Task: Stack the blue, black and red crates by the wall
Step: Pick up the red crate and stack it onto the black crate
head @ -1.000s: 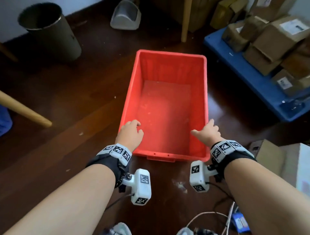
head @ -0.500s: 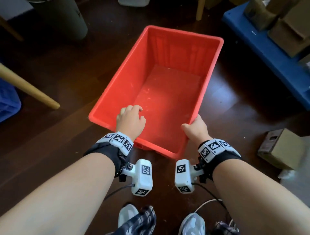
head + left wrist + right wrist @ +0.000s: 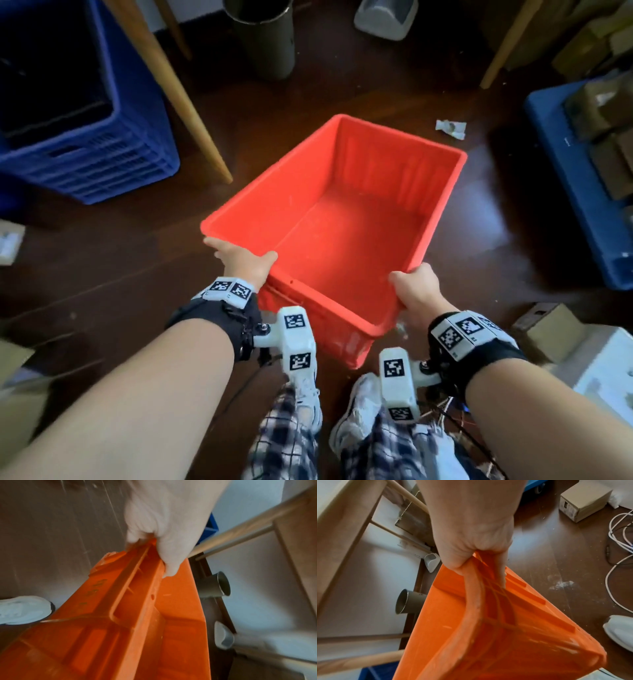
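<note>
I have both hands clamped on the red crate [image 3: 346,219] rim: left hand [image 3: 244,262], right hand [image 3: 416,289]. It's off the floor, unstacked. Blue crate [image 3: 85,137] sits beyond my left grip; black one looks nested inside it.

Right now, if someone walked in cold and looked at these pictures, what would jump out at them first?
The bright red crate, empty, held above the dark wooden floor in the middle of the head view. The left hand and right hand grip its near rim at the two corners. Next, the blue crate standing at far left, beside a slanted wooden leg.
</note>
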The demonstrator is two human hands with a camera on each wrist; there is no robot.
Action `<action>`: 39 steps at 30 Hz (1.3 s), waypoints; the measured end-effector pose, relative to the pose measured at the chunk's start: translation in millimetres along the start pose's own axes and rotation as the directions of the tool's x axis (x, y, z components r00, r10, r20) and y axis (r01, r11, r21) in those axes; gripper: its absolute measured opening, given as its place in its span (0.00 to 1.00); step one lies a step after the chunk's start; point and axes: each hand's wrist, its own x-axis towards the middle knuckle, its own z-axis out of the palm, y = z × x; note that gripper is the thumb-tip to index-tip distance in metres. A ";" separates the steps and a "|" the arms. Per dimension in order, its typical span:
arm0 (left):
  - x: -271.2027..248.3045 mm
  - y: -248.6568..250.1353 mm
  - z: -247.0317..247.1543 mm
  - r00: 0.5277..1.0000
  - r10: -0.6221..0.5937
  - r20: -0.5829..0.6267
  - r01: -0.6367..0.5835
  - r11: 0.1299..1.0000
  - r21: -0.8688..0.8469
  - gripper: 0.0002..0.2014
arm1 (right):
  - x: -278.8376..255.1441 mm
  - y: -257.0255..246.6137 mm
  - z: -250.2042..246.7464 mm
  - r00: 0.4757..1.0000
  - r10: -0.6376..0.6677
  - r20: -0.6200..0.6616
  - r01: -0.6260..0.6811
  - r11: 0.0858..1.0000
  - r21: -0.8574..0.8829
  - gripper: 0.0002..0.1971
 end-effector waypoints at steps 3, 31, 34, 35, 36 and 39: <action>-16.3 0.7 -57.1 0.995 -0.096 -0.039 0.090 0.986 -0.138 0.55 | -48.0 -26.6 2.3 0.995 -0.023 0.094 0.021 1.000 0.019 0.25; 0.9 -68.7 -531.0 0.898 -0.142 -0.416 -0.156 0.782 -0.603 0.35 | -378.6 -280.4 252.8 0.776 -0.121 0.619 0.277 0.947 -0.163 0.06; 28.7 -61.8 -583.2 0.898 -0.114 -0.425 -0.188 0.774 -0.605 0.34 | -399.3 -314.6 296.8 0.787 -0.154 0.598 0.296 0.944 -0.146 0.07; 36.3 -57.0 -599.5 0.895 -0.106 -0.433 -0.202 0.771 -0.604 0.34 | -405.0 -326.9 308.3 0.788 -0.168 0.592 0.303 0.943 -0.136 0.06; 45.5 -52.5 -614.5 0.893 -0.100 -0.438 -0.211 0.768 -0.605 0.35 | -410.1 -339.9 318.4 0.791 -0.178 0.586 0.307 0.943 -0.128 0.06; 71.9 -35.2 -650.8 0.893 -0.098 -0.440 -0.216 0.763 -0.609 0.37 | -418.1 -380.9 344.5 0.798 -0.223 0.559 0.335 0.936 -0.106 0.13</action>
